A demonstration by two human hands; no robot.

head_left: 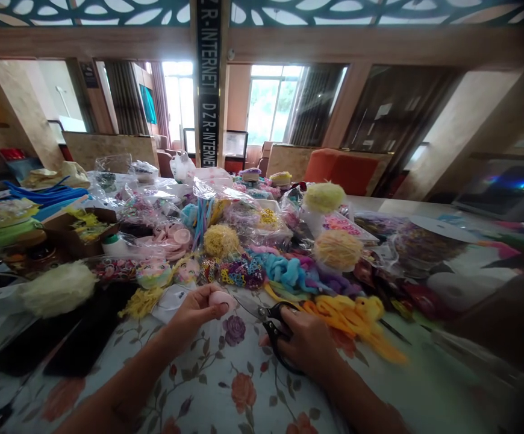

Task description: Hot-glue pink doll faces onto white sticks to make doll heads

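Between the thumb and fingers of my left hand (203, 307) is a small pale pink rounded piece (221, 300). My right hand (305, 337) is closed round the black handles of a pair of scissors (276, 328). Their blades point left toward the pink piece; whether they touch it is too blurred to tell. Both hands are above a white floral tablecloth (212, 386). Just right of my right hand lies a bundle of orange-yellow fibre (352, 316). A white crumpled piece (169, 303) lies behind my left wrist.
Behind the hands are several beads (239, 271), blue fibre (282, 268), yarn balls (221, 241) and plastic bags. Two black flat objects (88, 331) and a pale yellow bundle (58, 288) are at the left. An orange chair (341, 170) stands beyond the table.
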